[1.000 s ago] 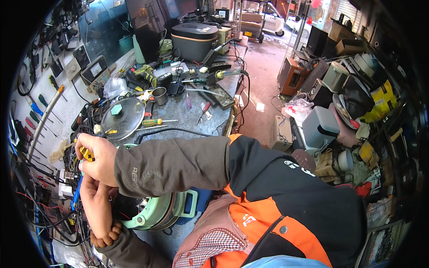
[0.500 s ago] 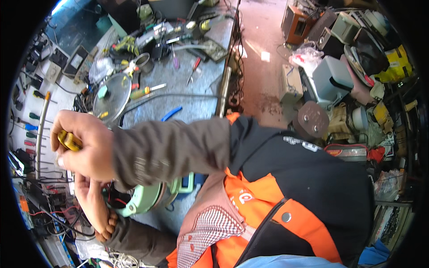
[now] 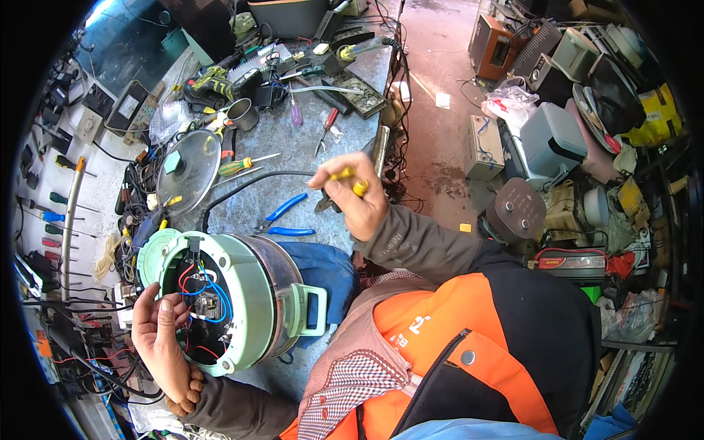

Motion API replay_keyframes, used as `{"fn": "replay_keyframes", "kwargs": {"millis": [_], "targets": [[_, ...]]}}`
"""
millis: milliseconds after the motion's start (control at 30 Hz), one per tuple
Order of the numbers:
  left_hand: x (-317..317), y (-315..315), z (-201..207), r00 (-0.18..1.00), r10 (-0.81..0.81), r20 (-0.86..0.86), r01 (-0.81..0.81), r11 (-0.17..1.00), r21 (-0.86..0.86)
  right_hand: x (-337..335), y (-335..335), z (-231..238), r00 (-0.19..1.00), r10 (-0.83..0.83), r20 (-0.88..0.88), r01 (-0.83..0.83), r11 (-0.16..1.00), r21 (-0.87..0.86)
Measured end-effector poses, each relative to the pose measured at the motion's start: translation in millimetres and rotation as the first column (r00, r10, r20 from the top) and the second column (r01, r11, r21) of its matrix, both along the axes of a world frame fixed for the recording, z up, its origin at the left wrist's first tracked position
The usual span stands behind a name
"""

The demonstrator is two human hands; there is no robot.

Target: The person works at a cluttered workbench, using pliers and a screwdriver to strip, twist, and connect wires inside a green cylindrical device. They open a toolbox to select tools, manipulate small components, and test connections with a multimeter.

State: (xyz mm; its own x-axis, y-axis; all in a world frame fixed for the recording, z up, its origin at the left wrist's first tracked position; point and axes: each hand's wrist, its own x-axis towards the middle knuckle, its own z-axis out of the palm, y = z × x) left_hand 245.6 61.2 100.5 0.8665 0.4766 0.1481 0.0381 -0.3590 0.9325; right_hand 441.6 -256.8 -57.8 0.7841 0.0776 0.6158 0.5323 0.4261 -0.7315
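Observation:
A mint-green electric pot (image 3: 248, 308) lies on its side on the bench, its underside open toward the left. Red, blue and white wires (image 3: 213, 293) and metal terminals show inside. My left hand (image 3: 163, 334) is at the edge of that opening, thumb and fingers bent together; whatever they pinch is too small to make out. Farther right, above the bench, my right hand (image 3: 359, 202) is closed around yellow-handled pliers (image 3: 359, 188), whose dark jaws stick out to the left. Blue-handled pliers (image 3: 286, 209) rest on the bench between the pot and my right hand.
Behind the pot lie a glass lid (image 3: 189, 172), a green-handled screwdriver (image 3: 236, 166), a metal cup (image 3: 242, 115) and a cordless drill (image 3: 213, 84). A blue cloth (image 3: 323, 271) sits beside the pot. Appliances, including a grey one (image 3: 550, 139), crowd the floor at right.
My right hand has swung from the far left, above my left hand, across to the right with the yellow-handled pliers, uncovering the pot. The left hand stays near the pot's opening.

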Motion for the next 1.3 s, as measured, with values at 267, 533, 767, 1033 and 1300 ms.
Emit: {"fn": "replay_keyframes", "kwargs": {"millis": [267, 533, 767, 1033, 1300], "targets": [[3.8, -4.6, 1.8, 0.999, 0.029, -0.022, -0.029, 0.999, -0.017, -6.0, -31.0, -34.9, 0.989, -0.101, -0.104, 0.071, 0.964, -0.257], [1.6, 0.6, 2.5, 0.999, 0.007, -0.044, -0.006, 1.0, 0.021, -6.9, -15.8, -20.8, 0.937, -0.304, 0.172, 0.349, 0.786, -0.51], [0.5, -2.6, 1.2, 0.999, 0.02, -0.026, -0.019, 0.999, 0.031, -3.5, -15.5, -30.3, 0.916, -0.315, 0.25, 0.397, 0.802, -0.446], [-1.4, -5.8, 1.9, 1.0, 0.025, -0.017, -0.025, 0.999, 0.023, -4.3, -13.3, -25.5, 0.907, -0.338, 0.252, 0.418, 0.8, -0.431], [-0.8, -1.5, 3.7, 0.999, -0.005, -0.045, 0.006, 1.0, 0.022, -2.2, -14.6, -29.9, 0.913, -0.311, 0.263, 0.399, 0.81, -0.429]]}}
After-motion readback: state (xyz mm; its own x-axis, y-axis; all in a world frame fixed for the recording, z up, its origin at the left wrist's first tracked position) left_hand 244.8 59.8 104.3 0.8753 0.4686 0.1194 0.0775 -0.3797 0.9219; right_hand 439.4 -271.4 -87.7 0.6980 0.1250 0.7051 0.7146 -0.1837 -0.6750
